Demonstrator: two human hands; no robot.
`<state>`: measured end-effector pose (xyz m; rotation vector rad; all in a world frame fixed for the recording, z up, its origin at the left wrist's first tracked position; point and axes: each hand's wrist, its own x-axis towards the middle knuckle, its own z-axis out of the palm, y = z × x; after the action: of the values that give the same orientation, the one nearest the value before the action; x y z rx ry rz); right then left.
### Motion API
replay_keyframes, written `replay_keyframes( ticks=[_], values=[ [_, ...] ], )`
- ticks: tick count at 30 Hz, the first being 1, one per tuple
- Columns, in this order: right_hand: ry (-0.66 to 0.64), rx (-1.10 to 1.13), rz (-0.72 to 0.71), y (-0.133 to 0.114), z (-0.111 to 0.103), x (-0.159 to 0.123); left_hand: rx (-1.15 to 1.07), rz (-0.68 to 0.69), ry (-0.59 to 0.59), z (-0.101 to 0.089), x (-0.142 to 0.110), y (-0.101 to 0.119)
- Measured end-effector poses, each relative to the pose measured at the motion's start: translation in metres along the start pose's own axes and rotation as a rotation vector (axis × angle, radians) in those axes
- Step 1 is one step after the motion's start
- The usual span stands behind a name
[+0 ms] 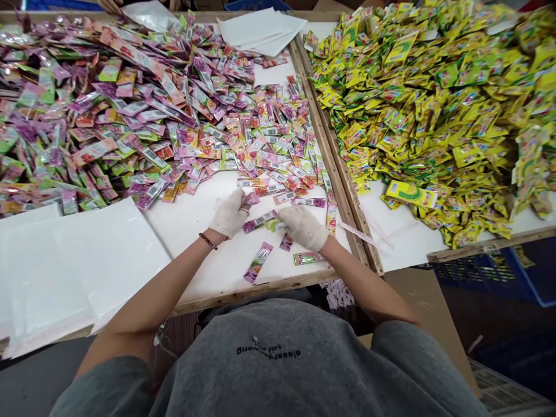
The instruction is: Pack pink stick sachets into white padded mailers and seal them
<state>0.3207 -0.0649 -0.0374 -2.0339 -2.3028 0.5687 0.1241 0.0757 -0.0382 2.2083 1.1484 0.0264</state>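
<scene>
A white table (pixel 204 226) with a wooden edge fills the left of the frame. A second white table (pixel 403 243) sits just beside it on the right. A blue crate (pixel 499 278) shows at the lower right, with brown cardboard (pixel 430 313) near it. The light is bright and even.

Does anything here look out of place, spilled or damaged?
Little stands out. A few sachets lie apart near the table edge, away from the pink pile. The gloved left hand and right hand are handling sachets; no damage shows.
</scene>
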Motion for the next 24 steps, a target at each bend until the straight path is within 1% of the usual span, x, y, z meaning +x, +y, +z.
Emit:
replay_keyframes(
  ticks=[2,4,5,7,9,12,14,16,18,21,24],
  values=[
    [0.017,-0.001,0.162,0.026,-0.009,-0.007,-0.044,0.02,-0.03,0.004,0.001,0.012],
    [0.038,-0.007,0.309,0.049,-0.015,-0.01,0.021,0.019,-0.112,0.011,0.002,0.025],
    [0.044,-0.009,0.367,0.059,-0.016,-0.01,0.091,0.007,-0.165,0.014,0.003,0.031],
    [0.024,-0.018,0.458,0.071,-0.016,-0.008,0.241,-0.01,-0.241,0.021,0.003,0.04],
    [-0.034,-0.041,0.5,0.075,-0.013,-0.007,0.334,0.0,-0.273,0.026,0.002,0.043],
    [-0.112,-0.117,0.474,0.072,-0.011,-0.007,0.407,0.087,-0.243,0.026,-0.003,0.038],
    [-0.102,-0.172,0.426,0.068,-0.014,-0.011,0.453,0.142,-0.203,0.019,-0.004,0.032],
    [-0.065,-0.2,0.373,0.065,-0.018,-0.013,0.436,0.136,-0.159,0.008,0.0,0.025],
    [-0.041,-0.195,0.322,0.062,-0.023,-0.01,0.366,0.092,-0.102,-0.004,0.012,0.021],
    [-0.036,-0.167,0.262,0.056,-0.028,0.006,0.354,0.09,-0.028,-0.018,0.044,0.022],
    [-0.045,-0.165,0.236,0.047,-0.03,0.029,0.447,0.105,-0.055,-0.021,0.075,0.029]
  ],
)
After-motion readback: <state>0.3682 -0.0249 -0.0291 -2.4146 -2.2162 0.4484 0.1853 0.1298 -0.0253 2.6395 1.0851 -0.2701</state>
